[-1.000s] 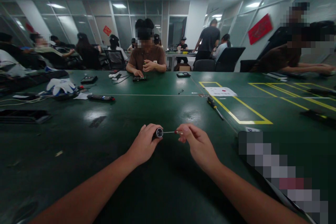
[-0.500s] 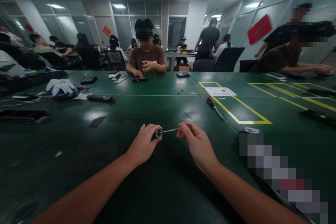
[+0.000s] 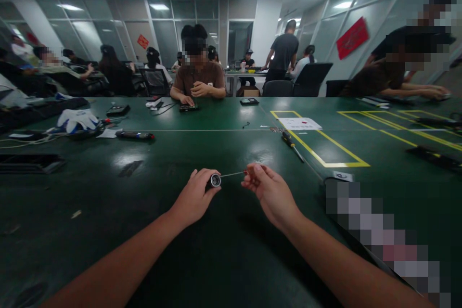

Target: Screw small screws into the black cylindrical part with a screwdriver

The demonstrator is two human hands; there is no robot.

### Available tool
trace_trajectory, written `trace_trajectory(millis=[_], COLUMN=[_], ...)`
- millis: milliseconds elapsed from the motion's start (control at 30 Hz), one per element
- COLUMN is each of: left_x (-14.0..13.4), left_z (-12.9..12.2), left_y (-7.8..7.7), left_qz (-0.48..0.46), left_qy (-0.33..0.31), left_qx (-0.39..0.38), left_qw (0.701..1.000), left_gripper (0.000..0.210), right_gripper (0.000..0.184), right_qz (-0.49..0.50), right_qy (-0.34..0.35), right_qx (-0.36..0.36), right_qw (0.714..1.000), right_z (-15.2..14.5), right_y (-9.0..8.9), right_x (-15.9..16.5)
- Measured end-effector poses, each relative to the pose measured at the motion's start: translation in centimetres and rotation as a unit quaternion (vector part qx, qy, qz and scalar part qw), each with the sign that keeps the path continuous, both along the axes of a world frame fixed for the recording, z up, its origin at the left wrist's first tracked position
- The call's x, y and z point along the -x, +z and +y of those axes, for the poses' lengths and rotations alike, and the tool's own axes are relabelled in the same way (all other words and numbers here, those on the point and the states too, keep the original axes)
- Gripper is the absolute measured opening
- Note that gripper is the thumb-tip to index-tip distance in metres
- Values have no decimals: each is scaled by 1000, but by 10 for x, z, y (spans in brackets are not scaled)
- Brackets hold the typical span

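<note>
At the far left edge of the green table [image 3: 151, 260] we see a flat black tray [image 3: 31, 162], and behind it a pair of white gloves [image 3: 77, 119] lying among some cables. Just to the right of the gloves there is a dark pen-like tool [image 3: 135, 135] on the table.

In the middle, close to us, our left hand [image 3: 195, 197] is closed around a small black cylinder [image 3: 215, 180]; the round end of the cylinder, with a pale ring, looks out between thumb and fingers and faces to the right. A thin metal rod [image 3: 233, 173] goes from this end toward our right hand [image 3: 269, 192]. The right hand pinches the other end of the rod between thumb and fingertips, where a small red part shows. Both hands are held a little above the table, near each other, with only the rod between them.

Behind our hands, across the table, a person in a brown shirt [image 3: 198, 77] sits and keeps one hand on a small black device [image 3: 189, 108].

Further to the right a screwdriver [image 3: 291, 144] with a dark handle lies beside a yellow rectangle [image 3: 325, 147] marked on the table, and a white sheet of paper [image 3: 301, 123] rests at the far end of this rectangle. At the far right another person [image 3: 393, 74] leans over the table with the arms stretched out.
</note>
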State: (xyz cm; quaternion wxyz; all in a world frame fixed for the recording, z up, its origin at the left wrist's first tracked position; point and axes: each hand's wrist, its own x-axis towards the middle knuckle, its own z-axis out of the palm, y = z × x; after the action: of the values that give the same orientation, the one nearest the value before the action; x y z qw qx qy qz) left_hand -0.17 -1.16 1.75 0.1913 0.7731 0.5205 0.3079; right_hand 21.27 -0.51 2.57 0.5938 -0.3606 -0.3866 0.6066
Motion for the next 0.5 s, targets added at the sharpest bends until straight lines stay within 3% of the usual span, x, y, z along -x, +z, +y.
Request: trace_trajectory(millis=[300, 500], left_x=[2, 2], left_z=[2, 2], left_y=[-4, -3], left_qz=[-15, -10], left_qy=[4, 14], left_qx=[-9, -5], left_qw=[1000, 1000], left_gripper=[24, 25], right_gripper=[27, 25], right_qz=[-223, -271], right_qy=[1, 23], right_qx=[-132, -172], right_qw=[966, 947], right_z=[-9, -15], right_y=[5, 11], right_x=[-2, -1])
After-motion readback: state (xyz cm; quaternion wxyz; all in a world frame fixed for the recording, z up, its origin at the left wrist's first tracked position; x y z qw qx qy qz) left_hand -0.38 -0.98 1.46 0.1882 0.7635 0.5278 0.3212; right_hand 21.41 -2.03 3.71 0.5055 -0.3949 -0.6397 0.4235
